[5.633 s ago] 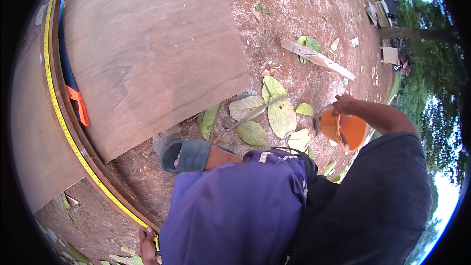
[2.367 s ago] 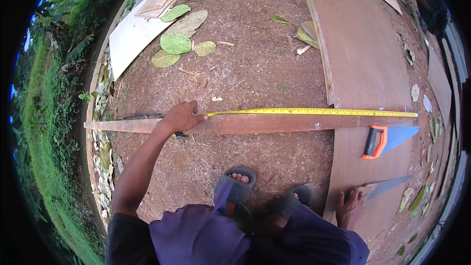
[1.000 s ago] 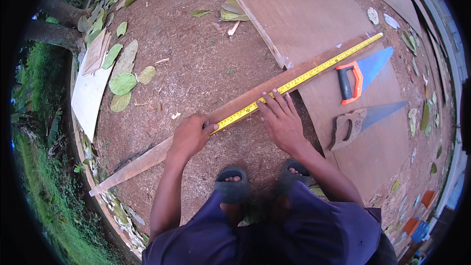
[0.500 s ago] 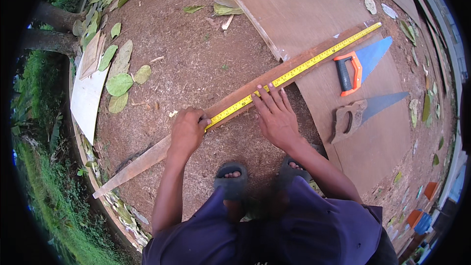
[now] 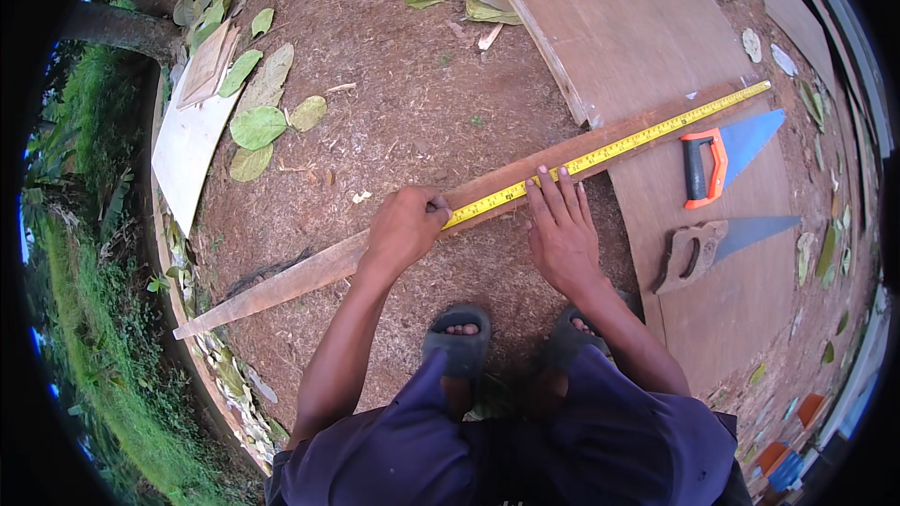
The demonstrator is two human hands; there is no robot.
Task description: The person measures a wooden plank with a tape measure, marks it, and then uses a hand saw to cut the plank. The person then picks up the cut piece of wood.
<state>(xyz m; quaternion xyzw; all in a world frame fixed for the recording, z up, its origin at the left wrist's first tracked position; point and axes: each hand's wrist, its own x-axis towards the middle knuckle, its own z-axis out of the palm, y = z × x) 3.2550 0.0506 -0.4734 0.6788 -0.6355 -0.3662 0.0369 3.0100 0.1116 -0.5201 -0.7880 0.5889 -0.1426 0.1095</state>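
Note:
A long reddish-brown wooden plank (image 5: 309,267) lies slantwise across the ground, rising from near left to far right. Along it runs a yellow measuring tape (image 5: 647,136), pulled out straight. My left hand (image 5: 405,230) is closed at the tape's left end, thumb and forefinger pinching it against the board; its palm side is hidden. Further right, my right hand (image 5: 564,236) rests flat with fingers stretched, their tips touching the tape's near edge. To the right of the hands lie a handsaw with an orange and black handle (image 5: 705,169) and a handsaw with a wooden handle (image 5: 692,256).
Thin plywood sheets (image 5: 647,19) lie under and beyond the plank's right part. A white board (image 5: 192,150) with small wood pieces is at the left, near tree trunks (image 5: 122,30). Fallen leaves (image 5: 258,128) dot the brown soil. My sandalled feet (image 5: 457,337) stand close to the plank.
The whole view has shifted, so the ground things sit further right and the near right a little lower. Both hands keep their places on the tape and plank.

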